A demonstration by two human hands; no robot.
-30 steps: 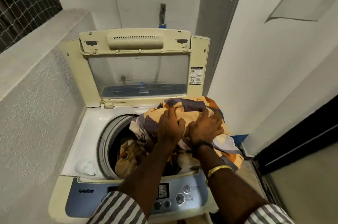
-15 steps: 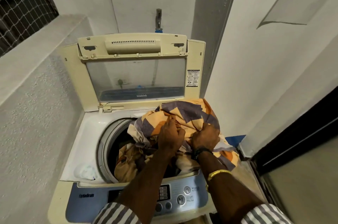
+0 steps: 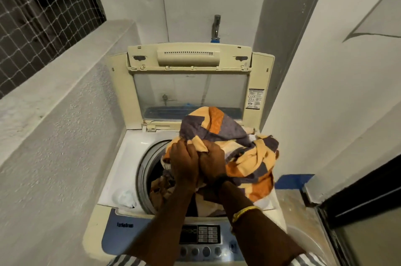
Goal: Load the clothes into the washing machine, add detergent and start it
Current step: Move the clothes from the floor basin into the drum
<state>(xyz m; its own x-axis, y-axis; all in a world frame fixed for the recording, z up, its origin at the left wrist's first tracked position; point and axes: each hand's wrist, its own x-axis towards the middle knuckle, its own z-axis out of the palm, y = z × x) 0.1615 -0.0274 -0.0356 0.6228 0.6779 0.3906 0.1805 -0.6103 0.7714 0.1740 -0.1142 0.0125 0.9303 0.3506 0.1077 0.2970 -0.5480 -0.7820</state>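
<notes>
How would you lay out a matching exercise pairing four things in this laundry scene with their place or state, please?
Column one: 1 lid; 2 patterned cloth; 3 tap; 4 gold bracelet.
Column two: A on the wall behind the washing machine; B on the right wrist; C raised open; D gripped by the left hand and right hand over the drum.
Pairs: 1-C, 2-D, 3-A, 4-B.

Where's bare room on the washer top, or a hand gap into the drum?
Bare: white deck left of the drum rim, behind the white wad; a dark gap just inside that rim. Crowded: right half, under the patterned cloth gripped by left hand and right hand.
</notes>
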